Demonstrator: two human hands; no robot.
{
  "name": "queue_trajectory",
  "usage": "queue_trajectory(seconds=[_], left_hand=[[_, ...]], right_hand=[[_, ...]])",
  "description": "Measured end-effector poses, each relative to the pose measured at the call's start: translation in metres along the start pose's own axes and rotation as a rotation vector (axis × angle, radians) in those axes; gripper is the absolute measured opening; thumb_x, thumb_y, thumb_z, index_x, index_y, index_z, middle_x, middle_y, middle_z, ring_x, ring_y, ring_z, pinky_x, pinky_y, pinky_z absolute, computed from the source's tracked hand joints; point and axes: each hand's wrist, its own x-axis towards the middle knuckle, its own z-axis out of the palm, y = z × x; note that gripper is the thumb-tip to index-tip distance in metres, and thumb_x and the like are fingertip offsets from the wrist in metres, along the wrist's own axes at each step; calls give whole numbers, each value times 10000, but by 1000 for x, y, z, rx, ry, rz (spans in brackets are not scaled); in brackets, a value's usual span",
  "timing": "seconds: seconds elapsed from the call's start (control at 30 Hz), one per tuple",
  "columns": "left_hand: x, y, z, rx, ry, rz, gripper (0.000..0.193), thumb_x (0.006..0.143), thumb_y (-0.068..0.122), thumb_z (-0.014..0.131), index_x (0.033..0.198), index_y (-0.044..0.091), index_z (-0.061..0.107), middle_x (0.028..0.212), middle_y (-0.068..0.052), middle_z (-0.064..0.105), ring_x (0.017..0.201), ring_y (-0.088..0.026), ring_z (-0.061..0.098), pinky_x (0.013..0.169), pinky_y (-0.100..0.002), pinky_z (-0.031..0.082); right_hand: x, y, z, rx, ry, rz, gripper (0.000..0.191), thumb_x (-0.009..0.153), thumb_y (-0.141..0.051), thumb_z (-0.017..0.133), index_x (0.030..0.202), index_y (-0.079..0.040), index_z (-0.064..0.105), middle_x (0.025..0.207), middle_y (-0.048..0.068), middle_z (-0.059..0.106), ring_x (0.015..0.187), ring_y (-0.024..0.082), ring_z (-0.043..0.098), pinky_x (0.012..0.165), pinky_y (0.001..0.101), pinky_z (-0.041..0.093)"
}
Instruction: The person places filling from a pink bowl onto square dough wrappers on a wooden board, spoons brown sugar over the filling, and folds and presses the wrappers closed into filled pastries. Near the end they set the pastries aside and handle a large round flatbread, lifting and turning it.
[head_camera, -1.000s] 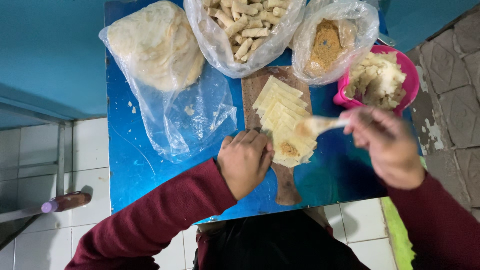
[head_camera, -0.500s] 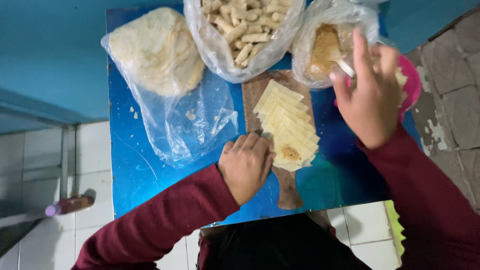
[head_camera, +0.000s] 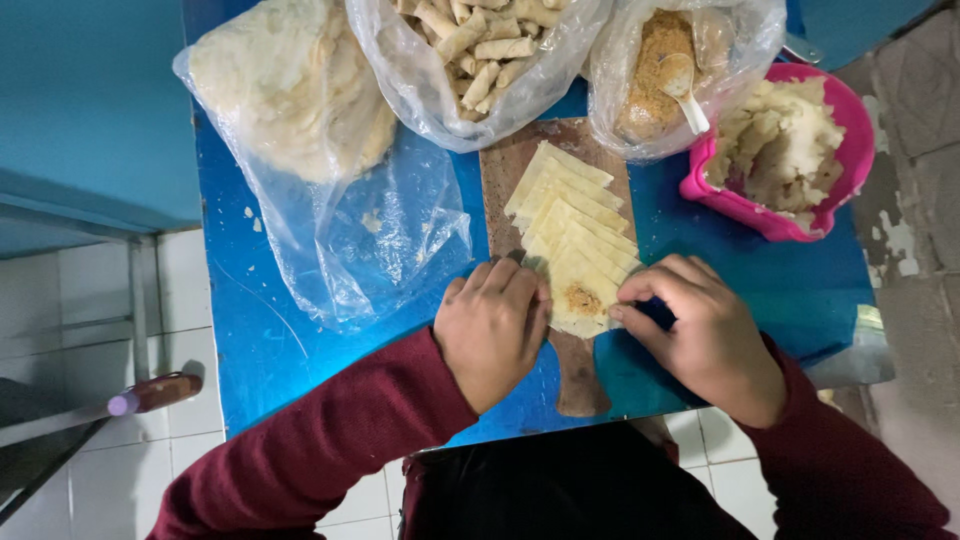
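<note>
A spoonful of brown filling (head_camera: 582, 298) now sat on the nearest pastry sheet (head_camera: 578, 300) at the wooden board's (head_camera: 520, 165) near end; the left hand (head_camera: 492, 328) and right hand (head_camera: 705, 335) pinched its edges, the spoon (head_camera: 683, 85) returned to the crumb bag (head_camera: 680, 70) at the table's (head_camera: 270, 350) far edge.

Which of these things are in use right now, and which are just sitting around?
In use: left hand and right hand on the front wrapper with filling, wrapper stack, board, crumb bag with spoon.

Lying about: rolls bag, dough bag, pink bowl, bottle on the floor.
</note>
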Motion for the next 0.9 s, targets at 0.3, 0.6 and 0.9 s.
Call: queue_trajectory(seconds=[0.3, 0.6, 0.9], left_hand=[[8, 3, 4, -78, 37, -13, 116, 890, 171, 694, 953, 95, 632, 966, -95, 643, 925, -309, 660, 764, -436, 508], [11, 9, -1, -150, 67, 3, 143, 834, 159, 714, 914, 96, 615, 950, -99, 630, 940, -320, 640, 762, -441, 506], [20, 9, 3, -294, -7, -109, 250, 860, 166, 735, 1036, 76, 581, 787, -31, 659, 766, -248, 680, 691, -405, 506]], right_hand=[[-2, -6, 4, -5, 80, -29, 130, 814, -70, 760, 887, -69, 652, 929, 81, 675, 887, 305, 614, 802, 394, 492], [6, -5, 1, 97, 17, 8, 306, 791, -67, 800, 1027, -42, 606, 897, 97, 657, 774, 248, 643, 701, 350, 527], [23, 0, -9, 137, -120, -30, 287, 823, -54, 758, 1044, -42, 575, 943, 123, 701, 829, 286, 723, 671, 367, 566]])
